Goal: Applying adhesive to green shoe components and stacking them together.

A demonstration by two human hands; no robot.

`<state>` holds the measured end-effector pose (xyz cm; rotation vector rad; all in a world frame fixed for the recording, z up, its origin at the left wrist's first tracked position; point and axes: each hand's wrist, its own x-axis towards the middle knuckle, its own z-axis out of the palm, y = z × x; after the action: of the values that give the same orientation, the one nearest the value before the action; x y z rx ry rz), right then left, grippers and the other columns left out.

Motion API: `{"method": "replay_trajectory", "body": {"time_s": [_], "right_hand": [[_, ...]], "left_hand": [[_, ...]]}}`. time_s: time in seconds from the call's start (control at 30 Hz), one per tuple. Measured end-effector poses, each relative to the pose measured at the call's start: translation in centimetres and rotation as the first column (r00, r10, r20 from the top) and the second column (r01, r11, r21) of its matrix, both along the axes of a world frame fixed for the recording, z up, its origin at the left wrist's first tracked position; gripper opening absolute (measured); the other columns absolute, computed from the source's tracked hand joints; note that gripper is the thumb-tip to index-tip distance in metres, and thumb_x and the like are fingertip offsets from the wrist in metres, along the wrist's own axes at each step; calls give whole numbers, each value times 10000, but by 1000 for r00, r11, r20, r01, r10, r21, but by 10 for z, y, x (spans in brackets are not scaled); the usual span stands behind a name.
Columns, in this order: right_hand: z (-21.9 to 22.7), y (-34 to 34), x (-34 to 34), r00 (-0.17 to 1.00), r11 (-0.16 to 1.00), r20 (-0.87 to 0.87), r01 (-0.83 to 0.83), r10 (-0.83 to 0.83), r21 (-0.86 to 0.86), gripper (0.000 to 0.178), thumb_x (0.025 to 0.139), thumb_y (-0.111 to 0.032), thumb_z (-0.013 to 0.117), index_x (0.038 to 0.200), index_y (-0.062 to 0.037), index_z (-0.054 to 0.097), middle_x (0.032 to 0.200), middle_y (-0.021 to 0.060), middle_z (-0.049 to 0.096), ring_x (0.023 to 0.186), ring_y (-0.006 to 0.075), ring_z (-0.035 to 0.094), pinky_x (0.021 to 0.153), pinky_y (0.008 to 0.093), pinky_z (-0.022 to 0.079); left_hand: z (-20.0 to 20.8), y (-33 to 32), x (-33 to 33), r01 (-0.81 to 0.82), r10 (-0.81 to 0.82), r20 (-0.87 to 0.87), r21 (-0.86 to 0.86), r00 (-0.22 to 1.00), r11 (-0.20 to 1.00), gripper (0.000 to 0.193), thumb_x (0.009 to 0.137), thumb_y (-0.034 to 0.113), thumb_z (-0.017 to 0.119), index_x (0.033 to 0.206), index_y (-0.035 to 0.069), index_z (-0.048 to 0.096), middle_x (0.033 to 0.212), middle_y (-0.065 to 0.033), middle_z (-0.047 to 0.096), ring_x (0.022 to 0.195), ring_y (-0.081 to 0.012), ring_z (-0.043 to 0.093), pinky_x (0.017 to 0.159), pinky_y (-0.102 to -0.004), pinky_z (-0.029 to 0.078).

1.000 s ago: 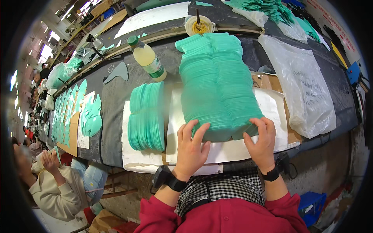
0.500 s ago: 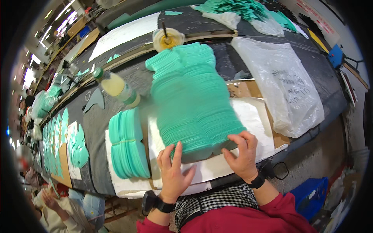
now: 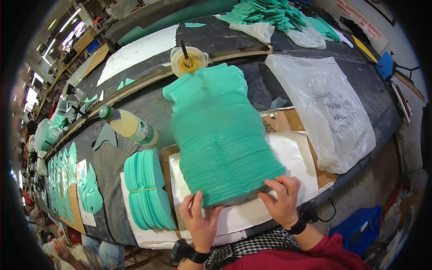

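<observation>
A tall, long stack of thin green cut pieces (image 3: 225, 148), perhaps foam or fabric, lies in front of me on a white sheet (image 3: 292, 155). At its near left corner the fingertips of my left hand (image 3: 201, 221) touch the edge, fingers apart and thumb out along the front. My right hand (image 3: 281, 203) rests at the near right corner, fingers bent over the upper edge and thumb against the front face. Neither hand encloses anything. Left of the stack sits a smaller bundle of green pieces (image 3: 148, 191) with a thin band around its middle.
A green-capped bottle (image 3: 130, 126) of pale liquid stands left of the stack. Behind it is a round tub of yellow rubber bands (image 3: 191, 62). A white plastic bag (image 3: 328, 117) with handwriting lies at right; a blue crate (image 3: 357, 231) is below. Another person (image 3: 83, 252) sits at lower left.
The view has shifted, so the stack and table appear lower in the picture. Both hands stay at the stack's near corners, with little visible change in their fingers.
</observation>
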<state>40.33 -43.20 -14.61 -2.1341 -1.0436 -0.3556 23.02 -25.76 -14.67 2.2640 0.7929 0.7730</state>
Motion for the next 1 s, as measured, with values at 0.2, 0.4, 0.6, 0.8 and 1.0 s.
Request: {"method": "replay_trajectory", "body": {"time_s": [0.2, 0.4, 0.6, 0.8, 1.0], "right_hand": [[2, 2, -1, 998, 1000, -57, 10, -9, 11, 537, 701, -110, 868, 1200, -146, 671, 1144, 70, 532, 1014, 282, 505, 903, 428, 397], [-2, -6, -1, 985, 992, -154, -58, 74, 110, 470, 741, -6, 773, 1190, -79, 656, 1165, 132, 536, 1075, 322, 523, 944, 430, 443], [5, -8, -10, 986, 980, -152, -32, 63, 195, 291, 827, 45, 710, 1095, -40, 639, 1121, 141, 546, 1045, 303, 547, 941, 400, 460], [-5, -18, -8, 969, 963, -190, -109, 158, 248, 210, 856, 88, 672, 1023, -35, 636, 997, 121, 583, 912, 284, 574, 813, 375, 479], [-5, -13, -8, 954, 951, -224, -135, 201, 278, 196, 849, 82, 678, 1002, -37, 643, 930, 121, 609, 855, 293, 582, 761, 378, 483]], "left_hand": [[4, 1, 3, 3, -1, -36, 38, 999, 999, 728, 771, 141, 887, 1408, 50, 545, 1310, -156, 481, 1200, -340, 511, 1020, -429, 448], [19, 5, -9, 6, -6, 16, -43, 1000, 999, 671, 781, 152, 861, 1376, 46, 569, 1341, -170, 481, 1231, -346, 510, 1043, -433, 442], [94, 79, -41, -211, 297, 373, -254, 879, 944, 534, 849, 47, 769, 1347, 42, 576, 1286, -82, 554, 1175, -214, 555, 1066, -370, 437], [123, 183, 14, -85, 381, 560, -481, 736, 872, 772, 849, 165, 822, 1505, 68, 426, 1392, -140, 420, 1278, -247, 447, 1099, -389, 392], [93, 227, 60, -225, 390, 282, -477, 877, 850, 1010, 739, 283, 918, 1544, 98, 338, 1433, -168, 345, 1333, -309, 395, 1118, -453, 370]]}}
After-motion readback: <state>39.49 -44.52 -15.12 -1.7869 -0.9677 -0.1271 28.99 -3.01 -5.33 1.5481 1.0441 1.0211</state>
